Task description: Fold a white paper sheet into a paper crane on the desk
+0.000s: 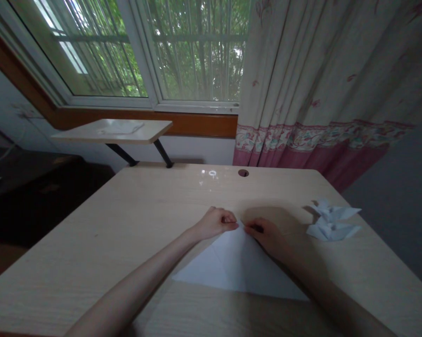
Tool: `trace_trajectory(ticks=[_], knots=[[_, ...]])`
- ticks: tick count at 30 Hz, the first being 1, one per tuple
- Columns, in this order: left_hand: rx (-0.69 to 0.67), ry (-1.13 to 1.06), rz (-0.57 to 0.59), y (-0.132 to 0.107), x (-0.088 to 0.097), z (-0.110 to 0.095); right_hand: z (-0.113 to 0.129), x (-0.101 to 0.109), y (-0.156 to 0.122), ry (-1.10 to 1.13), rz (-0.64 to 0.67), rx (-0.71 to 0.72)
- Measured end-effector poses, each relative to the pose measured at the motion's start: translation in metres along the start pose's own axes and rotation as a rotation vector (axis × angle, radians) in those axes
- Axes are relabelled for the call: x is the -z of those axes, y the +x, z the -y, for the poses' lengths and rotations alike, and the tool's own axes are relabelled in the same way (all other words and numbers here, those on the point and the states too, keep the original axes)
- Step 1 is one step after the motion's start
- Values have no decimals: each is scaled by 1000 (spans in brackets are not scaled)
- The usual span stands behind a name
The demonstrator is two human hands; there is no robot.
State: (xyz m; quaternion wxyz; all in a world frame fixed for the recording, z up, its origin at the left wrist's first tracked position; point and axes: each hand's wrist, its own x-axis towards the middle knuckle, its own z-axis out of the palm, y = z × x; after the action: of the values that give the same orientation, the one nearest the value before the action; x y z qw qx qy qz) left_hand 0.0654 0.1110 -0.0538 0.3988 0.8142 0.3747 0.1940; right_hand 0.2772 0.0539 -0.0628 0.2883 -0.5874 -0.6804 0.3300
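Observation:
A white sheet of paper (pixel 228 264) lies on the desk in front of me, showing a triangular outline with its tip pointing away and its long edge towards me. At the left of that tip, my left hand (pixel 218 222) pinches the paper between thumb and finger. My right hand (pixel 265 233) pinches it just to the right of the same tip. A faint crease line runs across the left part of the sheet. The right forearm covers part of the paper's right edge.
Two folded white paper figures (pixel 333 220) stand close together near the desk's (pixel 144 206) right edge. A small raised shelf (pixel 126 133) on dark legs rises at the back left. Behind the cable hole (pixel 243 173) hangs a patterned curtain (pixel 302 117) beside the window.

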Motion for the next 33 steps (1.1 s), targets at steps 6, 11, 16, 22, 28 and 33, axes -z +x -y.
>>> trace_trajectory(ticks=[6,11,16,22,28,33], knots=[[-24,41,-47,7,-6,0,1,0,0,-9,2,-4],[1,110,-122,2,-8,0,8,8,-3,18,1,4],[23,177,-172,-3,-14,-1,23,33,-23,-8,-36,17],[63,227,-193,-6,-17,-2,22,1,-79,-349,-167,289],[81,258,-207,-9,-17,-3,14,-54,-115,-633,-339,478],[64,294,-231,-12,-18,-4,9,-60,-117,-774,-354,532]])
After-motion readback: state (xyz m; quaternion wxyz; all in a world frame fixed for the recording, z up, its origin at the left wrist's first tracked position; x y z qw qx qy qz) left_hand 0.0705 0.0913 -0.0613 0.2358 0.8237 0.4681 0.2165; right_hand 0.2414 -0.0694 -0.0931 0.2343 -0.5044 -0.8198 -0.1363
